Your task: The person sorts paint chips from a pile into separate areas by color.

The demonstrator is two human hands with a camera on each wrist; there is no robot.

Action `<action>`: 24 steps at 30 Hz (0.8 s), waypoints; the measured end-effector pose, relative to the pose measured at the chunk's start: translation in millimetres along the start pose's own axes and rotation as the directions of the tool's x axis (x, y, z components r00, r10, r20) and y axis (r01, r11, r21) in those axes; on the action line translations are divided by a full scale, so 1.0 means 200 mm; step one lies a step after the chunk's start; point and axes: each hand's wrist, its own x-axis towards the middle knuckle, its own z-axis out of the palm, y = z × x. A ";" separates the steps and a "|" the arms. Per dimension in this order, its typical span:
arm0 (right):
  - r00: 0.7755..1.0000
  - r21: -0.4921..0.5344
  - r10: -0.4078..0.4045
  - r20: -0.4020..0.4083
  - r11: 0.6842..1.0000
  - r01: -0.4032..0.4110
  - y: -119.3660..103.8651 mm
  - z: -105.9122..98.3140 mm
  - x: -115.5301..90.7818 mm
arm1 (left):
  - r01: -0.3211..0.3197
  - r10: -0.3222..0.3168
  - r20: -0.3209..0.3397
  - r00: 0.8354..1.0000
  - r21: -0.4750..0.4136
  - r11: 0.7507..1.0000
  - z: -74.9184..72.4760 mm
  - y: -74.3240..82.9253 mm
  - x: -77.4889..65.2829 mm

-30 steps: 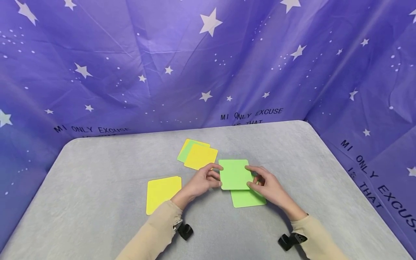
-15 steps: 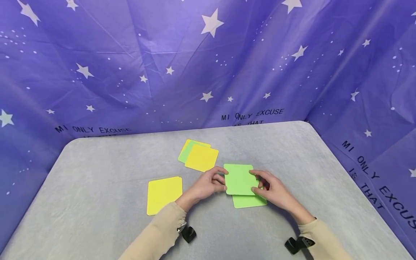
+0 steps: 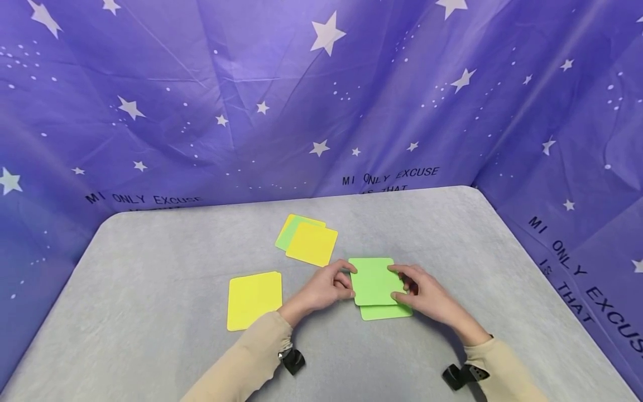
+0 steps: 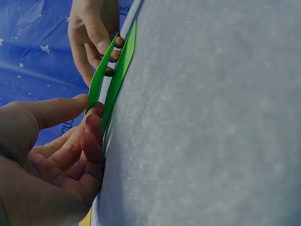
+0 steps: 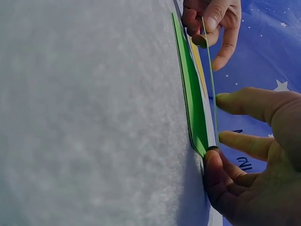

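Note:
Between my two hands is a square green card (image 3: 374, 282), level above the table. My left hand (image 3: 326, 287) pinches its left edge with thumb and fingers; my right hand (image 3: 427, 293) pinches the right edge. Directly below lie more green cards (image 3: 387, 312), flat on the table, their near edge showing past the held card. From the left wrist view, a gap separates the held card (image 4: 98, 77) from the lower green cards (image 4: 121, 66). Seen edge-on in the right wrist view, the held card (image 5: 211, 70) stands apart from the green stack (image 5: 192, 99).
A stack of yellow cards (image 3: 253, 301) lies on the grey table (image 3: 161, 268), left of the left hand. Farther back, a loose overlapping pile has a yellow card (image 3: 311, 243) on top and a green one beneath. A purple star-patterned curtain (image 3: 281, 111) rises behind the table.
Both hands have carried the green card slightly right and nearer the body, so it covers more of the green cards below. The yellow stack and mixed pile stay put.

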 end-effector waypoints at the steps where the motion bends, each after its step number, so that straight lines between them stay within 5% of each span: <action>1: 1.000 -0.010 0.002 0.001 1.000 -0.002 0.00 0.00 0.00 | -0.004 0.004 0.002 1.000 0.014 1.000 0.00 0.00 0.00; 24: 1.000 -0.060 0.006 -0.007 0.998 -0.006 0.01 -0.01 -0.02 | -0.058 0.045 0.070 0.997 0.211 0.976 0.00 0.00 0.00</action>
